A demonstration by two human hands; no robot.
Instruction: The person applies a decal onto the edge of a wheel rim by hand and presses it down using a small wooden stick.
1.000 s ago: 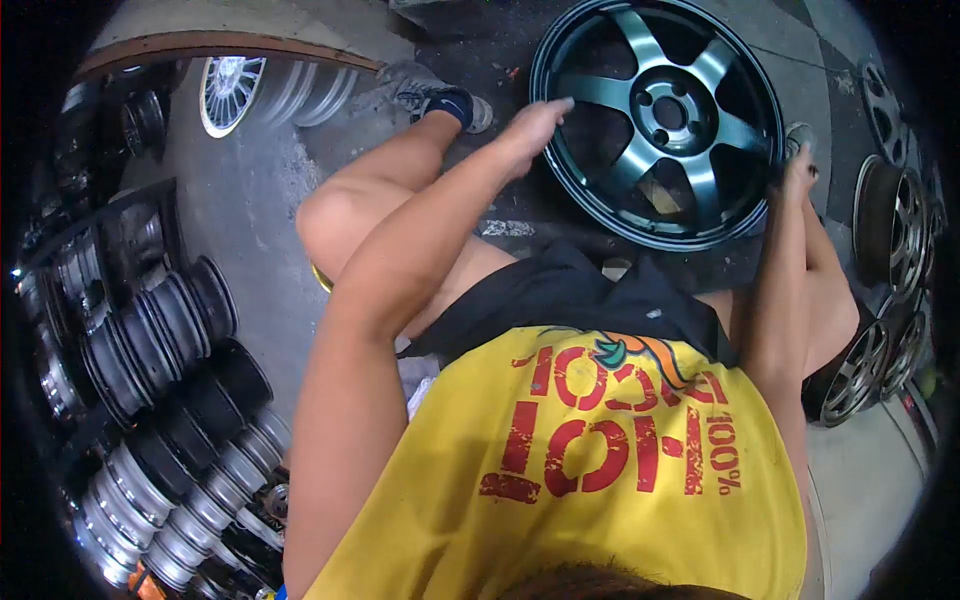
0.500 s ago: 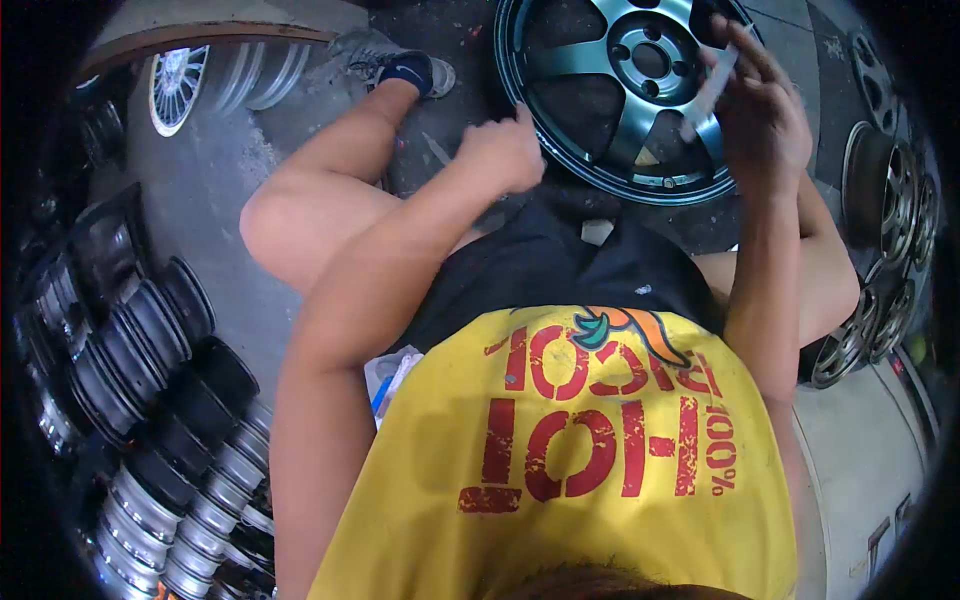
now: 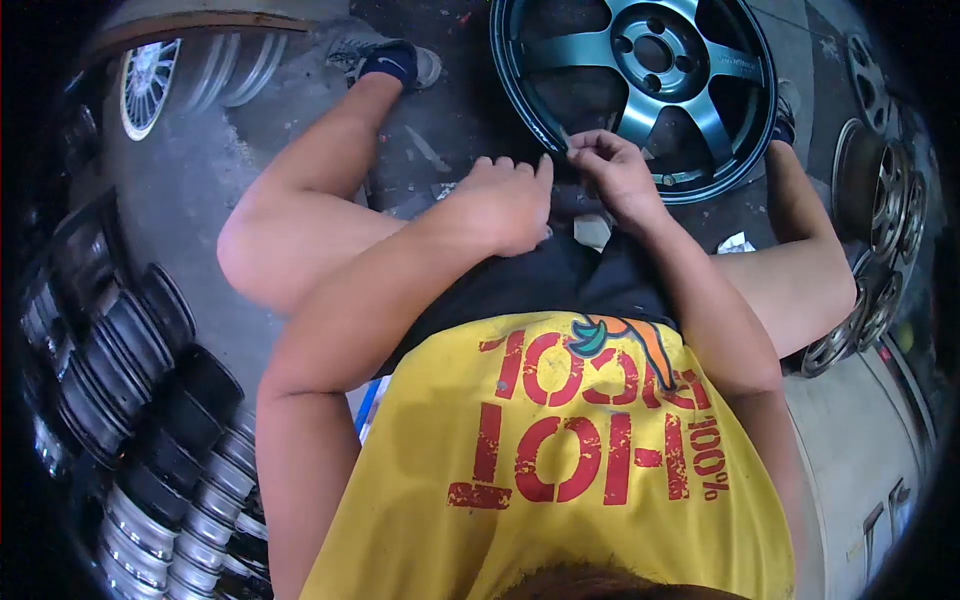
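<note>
A teal-green alloy wheel lies before me, its spokes and hub facing up. My right hand is at the near left part of its rim. Thumb and index finger pinch a small pale strip, whose material I cannot make out. Just left of it, my left hand is closed near the wheel, back upward. Its fingers are curled and their inner side is hidden, so anything in them cannot be seen. A pale chunk sits below my right hand, against the black shorts.
Stacked wheel rims fill the left side, and a multi-spoke wheel stands at the upper left. More rims line the right. My legs spread around the wheel. Crumpled white paper lies by my right thigh.
My right hand came down and left from over the wheel to its near rim, with the strip still pinched. My left hand moved slightly toward me, and its pointing index finger drew in.
</note>
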